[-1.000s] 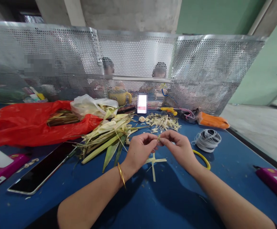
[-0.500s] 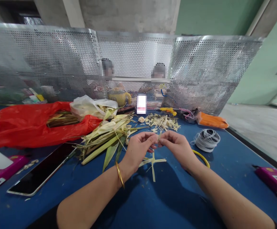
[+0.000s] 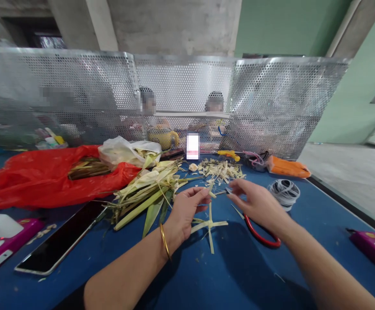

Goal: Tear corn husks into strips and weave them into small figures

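Note:
My left hand (image 3: 187, 209), with a gold bangle at the wrist, pinches a short pale husk strip (image 3: 212, 194). To its right is my right hand (image 3: 255, 204), thumb and index finger curled around a small grey piece too blurred to identify. A red curved handle (image 3: 262, 237) shows below the right palm, with a narrow pointed blade beside it; whether the hand touches them is unclear. Beneath and between the hands, a cross of pale strips (image 3: 210, 224) lies on the blue table.
Husks and leaves (image 3: 151, 193), a red bag (image 3: 54, 172) and a phone (image 3: 61, 237) are left. Shavings (image 3: 221, 170) lie ahead, with a string roll (image 3: 284, 193) and an orange packet (image 3: 287, 167) to the right. A perforated metal screen (image 3: 184, 82) stands behind; people show through it.
My hands have separated, the right moving rightward; the strip stays in the left. A red handle and blade now show below the right hand, where a yellow curve showed before. The view has tilted slightly up.

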`<action>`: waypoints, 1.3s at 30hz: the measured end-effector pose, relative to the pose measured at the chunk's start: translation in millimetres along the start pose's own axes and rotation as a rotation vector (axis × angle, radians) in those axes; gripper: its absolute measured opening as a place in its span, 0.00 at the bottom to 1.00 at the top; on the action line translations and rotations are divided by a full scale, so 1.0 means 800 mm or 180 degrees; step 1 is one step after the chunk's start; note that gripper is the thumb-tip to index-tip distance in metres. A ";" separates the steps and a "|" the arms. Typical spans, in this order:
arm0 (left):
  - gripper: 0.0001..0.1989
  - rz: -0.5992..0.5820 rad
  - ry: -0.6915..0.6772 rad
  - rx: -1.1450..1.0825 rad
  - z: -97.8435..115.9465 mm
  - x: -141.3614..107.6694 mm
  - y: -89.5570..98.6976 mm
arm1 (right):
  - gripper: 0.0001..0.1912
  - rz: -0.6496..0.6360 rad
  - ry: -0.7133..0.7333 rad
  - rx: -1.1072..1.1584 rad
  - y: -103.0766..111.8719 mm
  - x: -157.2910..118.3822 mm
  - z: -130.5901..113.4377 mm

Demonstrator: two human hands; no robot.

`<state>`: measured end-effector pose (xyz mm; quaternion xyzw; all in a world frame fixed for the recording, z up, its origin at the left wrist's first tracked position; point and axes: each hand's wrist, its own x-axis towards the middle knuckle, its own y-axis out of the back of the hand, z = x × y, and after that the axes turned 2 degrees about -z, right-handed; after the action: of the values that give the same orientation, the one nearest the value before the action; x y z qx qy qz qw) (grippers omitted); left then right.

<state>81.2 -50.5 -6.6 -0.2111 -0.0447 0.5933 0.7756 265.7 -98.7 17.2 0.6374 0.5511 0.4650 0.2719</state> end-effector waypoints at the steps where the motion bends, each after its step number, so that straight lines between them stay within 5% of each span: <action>1: 0.12 0.0009 0.0028 -0.0036 0.002 0.002 0.002 | 0.07 -0.0091 -0.0213 -0.0626 0.009 -0.005 0.014; 5: 0.08 0.0098 0.0129 -0.0178 0.008 0.008 0.006 | 0.12 -0.1123 -0.0787 -0.1571 0.019 -0.026 0.061; 9: 0.06 0.0148 0.0120 -0.0296 0.007 0.012 0.008 | 0.28 -0.1455 -0.0833 -0.1814 0.002 -0.031 0.067; 17: 0.04 0.0141 0.0166 -0.0393 0.004 0.015 0.009 | 0.26 -0.1292 -0.0943 -0.1580 0.019 -0.029 0.067; 21: 0.05 0.0226 0.0178 -0.0402 0.003 0.018 0.010 | 0.28 -0.1001 -0.0933 -0.0056 0.035 -0.028 0.063; 24: 0.05 0.0210 0.0145 -0.0389 0.002 0.020 0.011 | 0.30 -0.0794 -0.0668 0.1467 0.025 -0.027 0.048; 27: 0.05 0.0151 0.0081 -0.0339 0.000 0.022 0.011 | 0.30 -0.0694 -0.0557 0.2084 0.007 -0.026 0.030; 39: 0.10 0.0044 -0.0202 -0.0256 -0.003 0.022 0.010 | 0.31 -0.0587 -0.0328 0.1024 0.001 -0.033 0.022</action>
<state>80.3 -33.1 -15.1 -0.2234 -0.0916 0.6028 0.7605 282.7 -120.7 2.7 0.6424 0.6597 0.3107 0.2358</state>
